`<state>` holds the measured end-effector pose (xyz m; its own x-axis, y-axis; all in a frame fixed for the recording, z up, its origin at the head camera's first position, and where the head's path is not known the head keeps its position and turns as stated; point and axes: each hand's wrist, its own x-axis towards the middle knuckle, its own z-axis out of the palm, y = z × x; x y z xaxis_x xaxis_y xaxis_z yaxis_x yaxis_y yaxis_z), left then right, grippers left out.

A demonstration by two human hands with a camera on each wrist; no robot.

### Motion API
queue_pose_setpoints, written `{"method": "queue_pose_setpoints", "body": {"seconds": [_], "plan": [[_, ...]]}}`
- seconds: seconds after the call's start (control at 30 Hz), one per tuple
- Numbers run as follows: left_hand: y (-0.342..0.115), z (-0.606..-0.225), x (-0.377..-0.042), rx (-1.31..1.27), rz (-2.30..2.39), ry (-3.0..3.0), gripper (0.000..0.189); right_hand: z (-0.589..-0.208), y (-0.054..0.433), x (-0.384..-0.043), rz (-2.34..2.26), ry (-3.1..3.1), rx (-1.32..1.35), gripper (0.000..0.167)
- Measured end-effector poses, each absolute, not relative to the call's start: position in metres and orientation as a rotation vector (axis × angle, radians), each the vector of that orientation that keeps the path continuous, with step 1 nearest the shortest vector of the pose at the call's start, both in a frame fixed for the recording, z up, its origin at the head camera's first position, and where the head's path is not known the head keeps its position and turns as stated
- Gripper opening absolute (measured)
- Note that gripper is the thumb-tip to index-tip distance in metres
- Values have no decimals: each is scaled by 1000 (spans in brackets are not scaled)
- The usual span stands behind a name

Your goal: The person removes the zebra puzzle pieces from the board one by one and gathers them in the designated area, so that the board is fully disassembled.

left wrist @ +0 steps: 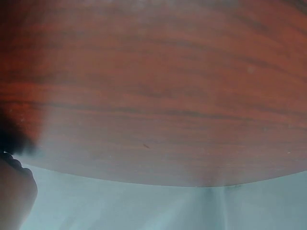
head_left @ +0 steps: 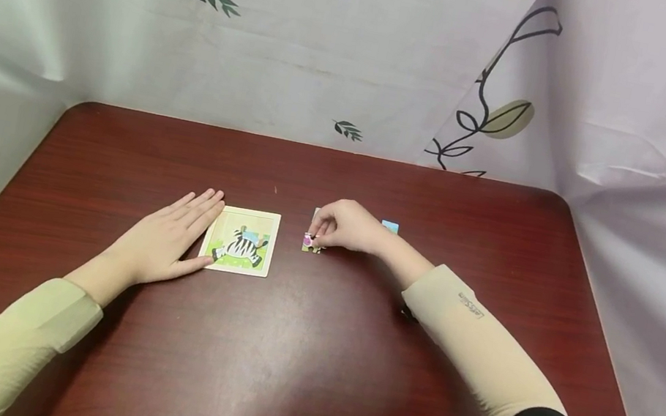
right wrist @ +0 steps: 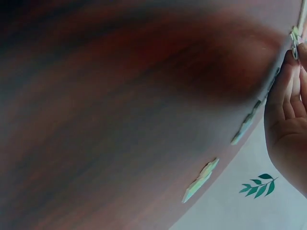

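Observation:
A square puzzle board (head_left: 270, 245) with a pale frame and a zebra picture lies left of the table's middle; a patch of blue shows above the zebra's back. My left hand (head_left: 167, 238) lies flat with straight fingers, its fingertips and thumb at the board's left edge. Between thumb and fingers my right hand (head_left: 346, 225) pinches a small puzzle piece (head_left: 308, 242) with pink and green on it, just right of the board. The same piece (right wrist: 294, 43) shows edge-on in the right wrist view. In the left wrist view only a bit of the left hand (left wrist: 17, 191) appears.
A blue puzzle piece (head_left: 390, 226) lies beyond my right wrist, and another is partly hidden behind the right fingers. The right wrist view shows loose pieces (right wrist: 201, 179) near the table's edge. A leaf-patterned curtain (head_left: 265, 62) surrounds the dark red table (head_left: 250, 372).

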<state>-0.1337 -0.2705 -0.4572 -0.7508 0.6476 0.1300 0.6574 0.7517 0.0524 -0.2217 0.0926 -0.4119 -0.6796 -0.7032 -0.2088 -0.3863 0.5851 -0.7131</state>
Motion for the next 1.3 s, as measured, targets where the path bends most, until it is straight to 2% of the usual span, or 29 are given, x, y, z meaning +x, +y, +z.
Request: {"method": "queue_pose_setpoints", "body": {"seconds": [1.3], "plan": [[-269, -459, -135, -1065, -141, -2837, 93, -415, 102, -210, -681, 2591, -1006, 7]]}}
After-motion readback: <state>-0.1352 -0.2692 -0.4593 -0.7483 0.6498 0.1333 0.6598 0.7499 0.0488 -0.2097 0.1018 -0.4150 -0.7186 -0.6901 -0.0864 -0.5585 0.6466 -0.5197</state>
